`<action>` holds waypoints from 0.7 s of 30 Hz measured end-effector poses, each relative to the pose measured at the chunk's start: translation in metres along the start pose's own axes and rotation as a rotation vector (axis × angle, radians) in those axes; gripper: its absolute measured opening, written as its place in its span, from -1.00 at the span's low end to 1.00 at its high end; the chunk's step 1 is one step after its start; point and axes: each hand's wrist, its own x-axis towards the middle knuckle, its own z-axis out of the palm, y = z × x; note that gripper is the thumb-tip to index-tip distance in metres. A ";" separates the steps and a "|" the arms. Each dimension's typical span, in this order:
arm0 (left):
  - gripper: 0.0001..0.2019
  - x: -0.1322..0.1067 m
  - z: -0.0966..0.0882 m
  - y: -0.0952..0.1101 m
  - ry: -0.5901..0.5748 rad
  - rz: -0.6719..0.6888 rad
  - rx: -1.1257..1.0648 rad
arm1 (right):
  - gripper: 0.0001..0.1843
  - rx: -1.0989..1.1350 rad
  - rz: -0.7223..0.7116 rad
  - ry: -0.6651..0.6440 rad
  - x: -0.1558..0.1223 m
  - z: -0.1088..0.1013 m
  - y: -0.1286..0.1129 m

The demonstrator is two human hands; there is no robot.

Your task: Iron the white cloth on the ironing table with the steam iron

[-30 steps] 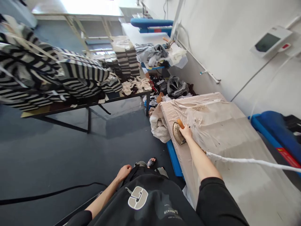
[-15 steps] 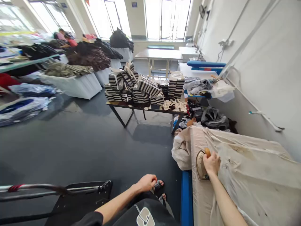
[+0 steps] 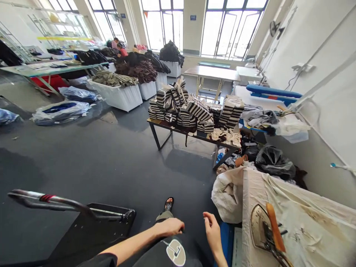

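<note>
My left hand (image 3: 172,226) is held low in front of my dark shirt, its fingers curled in; what they hold, if anything, is hidden. Over the edge of the padded ironing table (image 3: 247,193) and left of it, my right hand (image 3: 213,233) hangs in the air with nothing in it, fingers loosely bent and apart. On the cream cloth of that table rests a metal iron (image 3: 258,227) with a wooden handle, untouched by either hand. Bunched pale cloth (image 3: 228,194) droops off the table's far left corner.
A flatbed trolley (image 3: 91,230) stands at the lower left. Ahead, a low table (image 3: 180,129) bears striped fabric bundles. White bins (image 3: 125,97) heaped with garments stand beyond. Bagged items (image 3: 274,161) lie by the right wall, and bagged garments (image 3: 61,113) on the floor.
My right hand has let go of the iron and moved left off the table. The view has swung left, and one foot has stepped forward. My left hand stays curled near my waist.
</note>
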 end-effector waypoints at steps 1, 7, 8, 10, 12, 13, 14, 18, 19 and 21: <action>-0.79 0.006 -0.014 0.003 0.007 0.019 0.020 | -0.56 0.039 0.034 -0.014 0.005 0.018 -0.007; -0.67 0.020 -0.123 0.006 0.256 0.124 -0.048 | -0.48 0.219 -0.010 -0.023 0.079 0.123 -0.110; -0.67 0.015 -0.146 0.002 0.300 0.144 -0.108 | -0.49 0.233 -0.033 -0.049 0.093 0.135 -0.130; -0.71 0.002 -0.189 -0.007 0.366 0.194 -0.316 | -0.50 0.254 -0.075 -0.143 0.118 0.155 -0.165; -0.79 -0.015 -0.225 -0.014 0.376 0.256 -0.560 | -0.50 0.279 -0.099 -0.242 0.137 0.169 -0.193; -0.82 -0.023 -0.240 -0.017 0.363 0.282 -0.669 | -0.49 0.294 -0.098 -0.286 0.143 0.174 -0.204; -0.83 -0.031 -0.252 -0.018 0.346 0.299 -0.767 | -0.50 0.307 -0.089 -0.329 0.148 0.179 -0.213; -0.73 -0.054 -0.279 -0.013 0.323 0.344 -1.059 | -0.55 0.395 -0.089 -0.404 0.154 0.198 -0.240; -0.66 -0.057 -0.284 -0.011 0.335 0.362 -1.124 | -0.55 0.433 -0.087 -0.383 0.154 0.202 -0.244; -0.49 -0.061 -0.293 -0.007 0.312 0.399 -1.232 | -0.55 0.495 -0.049 -0.343 0.156 0.209 -0.251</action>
